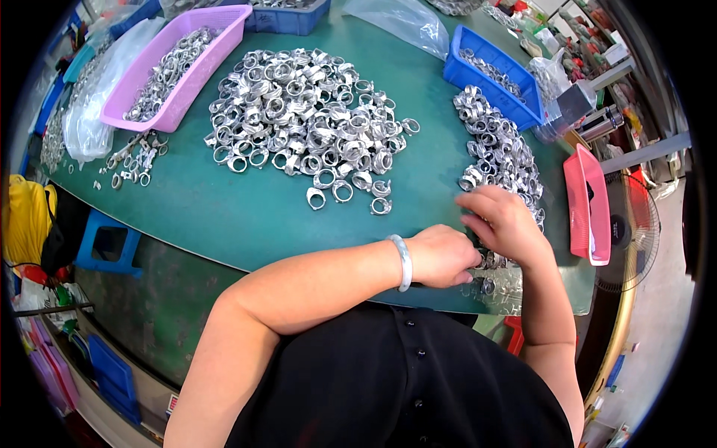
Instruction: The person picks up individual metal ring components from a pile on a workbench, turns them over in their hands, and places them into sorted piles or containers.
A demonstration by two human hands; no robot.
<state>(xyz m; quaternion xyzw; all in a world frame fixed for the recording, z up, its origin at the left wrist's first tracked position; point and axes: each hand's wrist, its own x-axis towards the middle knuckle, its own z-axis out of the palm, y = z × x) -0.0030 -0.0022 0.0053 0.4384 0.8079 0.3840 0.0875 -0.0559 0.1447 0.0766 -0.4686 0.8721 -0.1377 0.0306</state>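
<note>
Two hands: both work at the near right edge of the green counter, close together.
Left hand: a pale bangle on its wrist; fingers curled shut into a loose fist, what they grip is hidden.
Right hand: fingers bent down and half closed over small metal rings at the counter edge; whether they pinch one I cannot tell.
Right strip of rings: runs from the hands back to a blue tray.
Pink basket: just right of the hands, at the counter rim.
Middle heap of silver rings: well apart from the hands.
Far left: a lilac tray holding more metal parts, clear plastic bag beside it.
</note>
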